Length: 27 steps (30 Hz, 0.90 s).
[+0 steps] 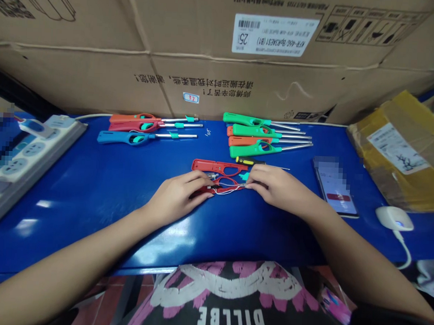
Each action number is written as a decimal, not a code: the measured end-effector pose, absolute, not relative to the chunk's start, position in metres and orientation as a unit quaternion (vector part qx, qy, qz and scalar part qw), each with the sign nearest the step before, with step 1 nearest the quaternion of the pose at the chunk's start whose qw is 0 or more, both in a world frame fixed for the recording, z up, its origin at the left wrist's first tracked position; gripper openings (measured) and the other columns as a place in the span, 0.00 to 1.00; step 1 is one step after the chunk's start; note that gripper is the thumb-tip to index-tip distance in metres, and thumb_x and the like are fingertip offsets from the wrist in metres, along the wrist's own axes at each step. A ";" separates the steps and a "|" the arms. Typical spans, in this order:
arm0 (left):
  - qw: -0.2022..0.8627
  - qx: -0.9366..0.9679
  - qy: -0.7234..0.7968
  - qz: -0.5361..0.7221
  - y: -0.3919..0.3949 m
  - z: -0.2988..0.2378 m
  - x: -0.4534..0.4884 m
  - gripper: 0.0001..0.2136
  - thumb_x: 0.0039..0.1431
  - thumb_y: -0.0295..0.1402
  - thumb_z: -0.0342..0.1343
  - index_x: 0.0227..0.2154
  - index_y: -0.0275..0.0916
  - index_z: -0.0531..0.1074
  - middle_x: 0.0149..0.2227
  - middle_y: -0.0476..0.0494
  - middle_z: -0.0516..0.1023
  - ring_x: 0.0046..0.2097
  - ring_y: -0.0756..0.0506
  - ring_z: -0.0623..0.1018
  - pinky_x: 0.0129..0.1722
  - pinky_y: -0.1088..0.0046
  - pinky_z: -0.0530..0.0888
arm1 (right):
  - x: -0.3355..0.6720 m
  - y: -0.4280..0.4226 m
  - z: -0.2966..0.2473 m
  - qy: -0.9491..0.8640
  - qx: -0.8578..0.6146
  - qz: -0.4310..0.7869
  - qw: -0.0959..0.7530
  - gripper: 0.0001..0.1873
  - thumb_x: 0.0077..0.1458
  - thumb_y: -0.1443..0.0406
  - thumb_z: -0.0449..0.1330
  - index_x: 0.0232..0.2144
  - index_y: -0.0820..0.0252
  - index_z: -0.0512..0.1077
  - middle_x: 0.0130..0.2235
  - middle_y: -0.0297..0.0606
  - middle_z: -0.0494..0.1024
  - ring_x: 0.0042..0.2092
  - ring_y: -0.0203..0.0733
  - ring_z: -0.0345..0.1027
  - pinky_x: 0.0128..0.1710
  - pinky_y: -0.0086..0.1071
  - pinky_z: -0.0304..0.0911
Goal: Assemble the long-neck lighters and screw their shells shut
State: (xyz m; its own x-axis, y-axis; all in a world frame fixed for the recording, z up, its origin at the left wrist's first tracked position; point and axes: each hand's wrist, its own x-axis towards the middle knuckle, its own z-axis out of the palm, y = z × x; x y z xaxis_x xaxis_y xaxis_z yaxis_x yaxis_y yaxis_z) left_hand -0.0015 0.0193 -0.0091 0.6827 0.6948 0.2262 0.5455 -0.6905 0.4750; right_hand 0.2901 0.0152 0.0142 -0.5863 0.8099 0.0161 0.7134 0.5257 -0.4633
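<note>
An opened red lighter half (226, 185) with white wires showing lies on the blue table (93, 186) between my hands. My left hand (181, 194) is closed on its handle end. My right hand (277, 184) pinches its front end, fingers closed. Just behind lies the other red shell half (218, 167). A small screwdriver with a yellow and black handle (251, 161) rests right behind my right hand.
Three long lighters, two red and one blue (132, 137), lie at the back left. Several green and orange lighters (256, 141) lie at the back centre. A power strip (23, 159) sits left, a phone (335, 186), a white device (394, 218) and a yellow parcel (408, 151) right. Cardboard boxes (207, 52) stand behind.
</note>
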 end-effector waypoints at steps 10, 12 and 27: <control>0.191 0.896 0.345 0.203 0.018 -0.009 -0.001 0.10 0.69 0.36 0.54 0.48 0.40 0.75 0.49 0.41 0.80 0.48 0.43 0.81 0.46 0.65 0.80 | 0.290 0.015 0.017 -0.857 -0.446 0.231 0.115 0.07 0.65 0.67 0.57 0.33 0.59 0.73 0.38 0.38 0.74 0.40 0.40 0.68 0.41 0.34 0.62; 0.185 0.897 0.346 0.205 0.017 -0.009 -0.001 0.10 0.68 0.36 0.55 0.48 0.40 0.75 0.49 0.41 0.80 0.48 0.43 0.81 0.45 0.66 0.80 | 0.288 0.012 0.018 -0.853 -0.444 0.238 0.134 0.04 0.65 0.65 0.58 0.39 0.58 0.74 0.43 0.38 0.75 0.41 0.39 0.69 0.40 0.33 0.63; 0.186 0.904 0.330 0.199 0.011 -0.007 0.000 0.09 0.69 0.35 0.53 0.47 0.41 0.75 0.47 0.43 0.80 0.47 0.44 0.81 0.41 0.70 0.79 | 0.267 0.000 0.013 -0.849 -0.476 0.220 0.067 0.04 0.68 0.65 0.53 0.40 0.56 0.67 0.44 0.38 0.74 0.42 0.42 0.69 0.37 0.33 0.59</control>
